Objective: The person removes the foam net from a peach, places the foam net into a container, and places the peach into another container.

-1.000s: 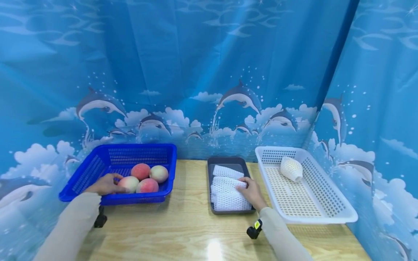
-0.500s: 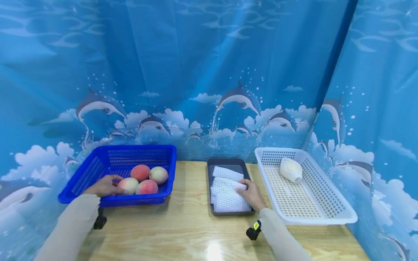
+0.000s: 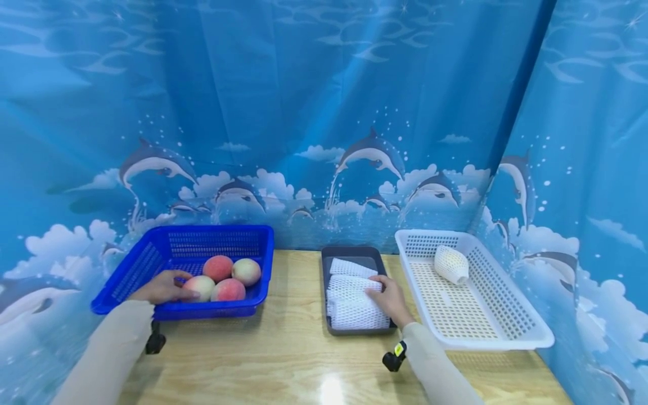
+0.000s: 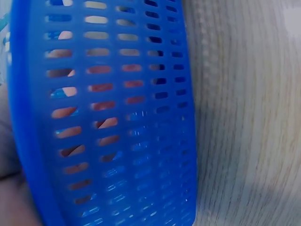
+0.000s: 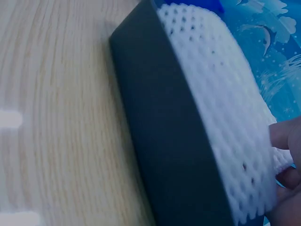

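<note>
In the head view my left hand (image 3: 163, 287) reaches into the blue basket (image 3: 263, 232) and holds the pale peach (image 3: 205, 286) at the front left, thumb and fingers around its side. Redder peaches (image 3: 229, 289) sit close beside it. My right hand (image 3: 391, 300) pinches the right edge of a white foam fruit net (image 3: 354, 288) lying flat in the dark grey tray (image 3: 354, 251). From the right wrist, the fingertips meet the edge of the foam net (image 5: 221, 94). The basket wall (image 4: 113, 117) hides most of the left hand's grip in the left wrist view.
At the right stands a white perforated basket (image 3: 526, 337) holding one fruit in a foam net (image 3: 451, 263). All three containers rest on a wooden table (image 3: 283, 349). Behind them hangs a blue dolphin-print curtain (image 3: 304, 112).
</note>
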Demonstrator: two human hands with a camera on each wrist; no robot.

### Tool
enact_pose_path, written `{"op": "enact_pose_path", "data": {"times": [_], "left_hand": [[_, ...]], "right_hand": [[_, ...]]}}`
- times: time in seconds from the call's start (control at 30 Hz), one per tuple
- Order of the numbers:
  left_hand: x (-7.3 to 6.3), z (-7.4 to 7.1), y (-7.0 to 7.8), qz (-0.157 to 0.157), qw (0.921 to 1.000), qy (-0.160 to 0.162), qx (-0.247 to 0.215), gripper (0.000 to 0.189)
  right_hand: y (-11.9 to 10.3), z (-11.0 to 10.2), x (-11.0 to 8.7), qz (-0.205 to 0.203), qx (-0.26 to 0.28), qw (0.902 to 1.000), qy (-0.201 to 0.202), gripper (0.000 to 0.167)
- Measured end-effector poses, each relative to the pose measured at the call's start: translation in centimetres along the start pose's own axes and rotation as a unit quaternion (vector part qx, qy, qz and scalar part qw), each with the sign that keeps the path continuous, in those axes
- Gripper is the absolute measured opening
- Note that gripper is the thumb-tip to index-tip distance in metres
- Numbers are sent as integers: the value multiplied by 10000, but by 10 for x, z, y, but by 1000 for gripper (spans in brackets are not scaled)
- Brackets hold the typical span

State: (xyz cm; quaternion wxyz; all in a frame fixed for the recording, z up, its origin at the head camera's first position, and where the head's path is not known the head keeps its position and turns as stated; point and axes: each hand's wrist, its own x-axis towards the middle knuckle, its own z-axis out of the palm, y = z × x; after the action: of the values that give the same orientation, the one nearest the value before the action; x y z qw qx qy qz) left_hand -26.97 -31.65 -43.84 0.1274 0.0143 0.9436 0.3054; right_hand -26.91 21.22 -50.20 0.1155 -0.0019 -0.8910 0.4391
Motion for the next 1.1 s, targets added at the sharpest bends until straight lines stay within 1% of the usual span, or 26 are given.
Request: {"op": "enact_pose_path", "data": {"times": [0.1, 0.33, 0.43, 0.5, 0.57, 0.67, 0.77, 0.9, 1.0, 1.1], "left_hand": [[0, -2, -1, 14, 10000, -42, -28, 87], [-3, -7, 2, -49, 9998, -179, -112, 91], [-4, -9, 4, -41, 9997, -203, -105, 91], [-6, -10, 7, -21, 9998, -189, -115, 90], [-7, -10, 10, 76, 9997, -168, -156, 89], [-9, -10, 15, 223, 9994, -86, -232, 86], [-10, -10, 20, 273, 9993, 55, -266, 86], [-10, -9, 30, 346, 9988, 294, -193, 88], [-12, -8, 39, 496, 9975, 452, -197, 89], [-14, -5, 51, 579, 9966, 510, -275, 95]], "right_hand": [[-5, -2, 1, 31, -31, 10000, 26, 32], [-21, -8, 3, 110, 331, 9994, 40, 37], [-29, -14, 3, 221, 337, 9992, 46, 37], [-33, -19, 3, 204, 278, 9994, 61, 38], [-37, -26, 4, 188, 306, 9993, 58, 38], [-42, -36, 7, 182, 432, 9989, 28, 40], [-46, -46, 10, 179, 606, 9980, 1, 42], [-50, -60, 14, 98, 748, 9971, 35, 42], [-51, -71, 18, 165, 689, 9975, 79, 43], [-49, -84, 23, 170, 585, 9981, 115, 44]]}}
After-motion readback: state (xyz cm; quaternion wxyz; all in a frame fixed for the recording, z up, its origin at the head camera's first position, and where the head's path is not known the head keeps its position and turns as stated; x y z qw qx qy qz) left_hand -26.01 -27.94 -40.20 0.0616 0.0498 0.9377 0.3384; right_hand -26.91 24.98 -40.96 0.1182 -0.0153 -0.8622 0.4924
